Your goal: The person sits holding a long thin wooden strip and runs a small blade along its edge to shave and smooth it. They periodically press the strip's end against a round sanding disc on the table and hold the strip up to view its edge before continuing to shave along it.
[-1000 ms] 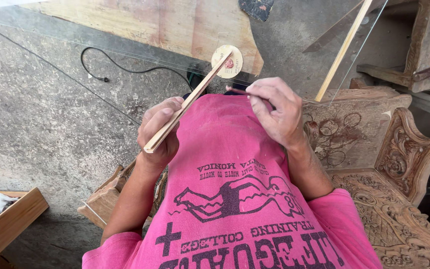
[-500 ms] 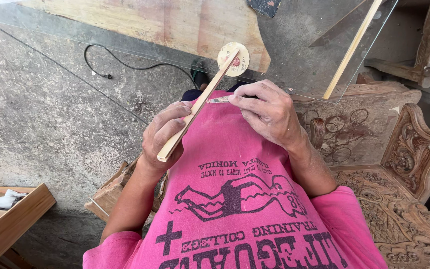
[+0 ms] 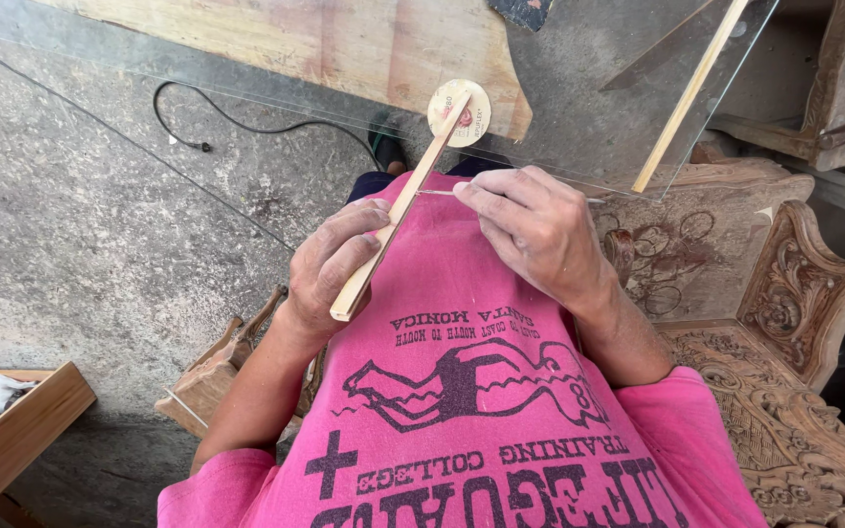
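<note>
My left hand [image 3: 330, 266] grips the lower end of a thin wooden stick [image 3: 403, 205] that slants up to the right. A round tan sanding disc [image 3: 459, 112] sits at the stick's top end. My right hand [image 3: 540, 235] pinches a thin metal tool [image 3: 439, 193], a blade or needle, whose tip touches the stick's middle. Both hands are in front of my pink printed shirt [image 3: 462, 391].
Carved wooden furniture [image 3: 784, 323] stands at my right. A glass pane [image 3: 589, 108] leans ahead with a long wooden slat [image 3: 689, 93] on it. A black cable [image 3: 237, 122] lies on the concrete floor. A wooden box [image 3: 12, 430] holding white cloth is at lower left.
Both hands and the stick have dropped slightly in the view. My right hand has brought the thin tool closer against the stick's middle.
</note>
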